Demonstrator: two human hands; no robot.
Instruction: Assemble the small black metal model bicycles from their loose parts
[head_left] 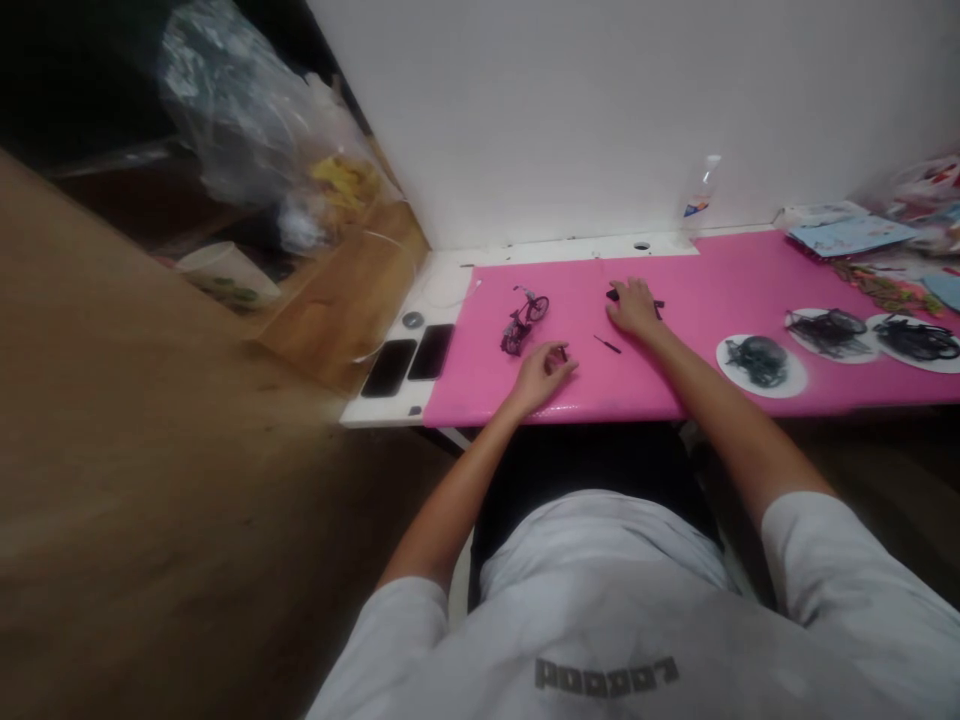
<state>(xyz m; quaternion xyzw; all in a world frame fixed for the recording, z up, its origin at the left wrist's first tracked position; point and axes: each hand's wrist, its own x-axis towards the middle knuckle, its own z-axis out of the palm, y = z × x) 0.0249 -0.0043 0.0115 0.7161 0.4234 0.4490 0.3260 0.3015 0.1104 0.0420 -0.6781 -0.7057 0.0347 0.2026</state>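
On the pink table covering (577,290), a small dark model bicycle (525,320) stands left of centre. My left hand (541,378) is near the front edge, just right of and below the bicycle. Its fingers are curled, with a small dark piece (564,353) at their tips. Farther back, my right hand (634,305) bends its fingers down over a black object (659,309) that shows on both sides of them; its kind is hidden. Between my hands lies a thin dark screwdriver (608,344).
Two dark phones (388,368) lie at the left on the white tabletop, near a round grey item (412,320). White plates (796,382) with dark tangled strands stand at the right. A clear bottle (703,190) stands by the white wall. Plastic bags (232,100) are at the far left.
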